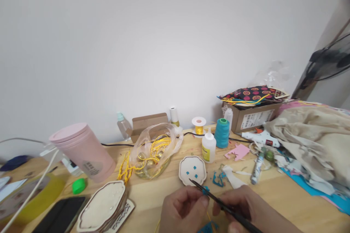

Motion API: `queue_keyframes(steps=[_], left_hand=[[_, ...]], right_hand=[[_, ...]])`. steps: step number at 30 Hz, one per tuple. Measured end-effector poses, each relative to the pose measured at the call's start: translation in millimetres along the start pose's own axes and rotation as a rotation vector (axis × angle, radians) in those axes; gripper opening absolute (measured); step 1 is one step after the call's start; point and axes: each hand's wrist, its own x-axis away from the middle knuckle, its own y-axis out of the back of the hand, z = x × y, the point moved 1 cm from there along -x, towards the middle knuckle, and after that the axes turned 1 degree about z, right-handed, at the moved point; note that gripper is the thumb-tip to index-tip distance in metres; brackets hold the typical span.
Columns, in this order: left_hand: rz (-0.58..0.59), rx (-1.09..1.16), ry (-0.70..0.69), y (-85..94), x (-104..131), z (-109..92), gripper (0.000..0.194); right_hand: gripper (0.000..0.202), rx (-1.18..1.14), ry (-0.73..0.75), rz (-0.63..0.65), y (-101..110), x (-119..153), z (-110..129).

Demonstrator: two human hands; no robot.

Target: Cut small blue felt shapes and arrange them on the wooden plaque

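Note:
Low in the centre, my left hand pinches a small blue piece between thumb and fingers. My right hand holds dark, thin tweezers, whose pointed end reaches past the blue piece. Just beyond my hands lies a scalloped white plaque with a few tiny blue pieces on its face. Blue cut scraps sit to the right of the plaque. Under my hands, partly hidden, are another blue piece and some yellow thread.
Behind the plaque stand a glue bottle and a blue thread cone. A plastic bag with yellow cord, stacked plaques, a phone and a pink tumbler are left. A glue gun, box and cloth are right.

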Motion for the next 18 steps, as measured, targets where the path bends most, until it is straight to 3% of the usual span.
queue_keyframes(steps=[18], left_hand=[[0.01,-0.012,0.022,5.2,-0.9,4.0,0.016]], right_hand=[[0.047,0.022,-0.004,-0.012,1.5,-0.8,-5.9]])
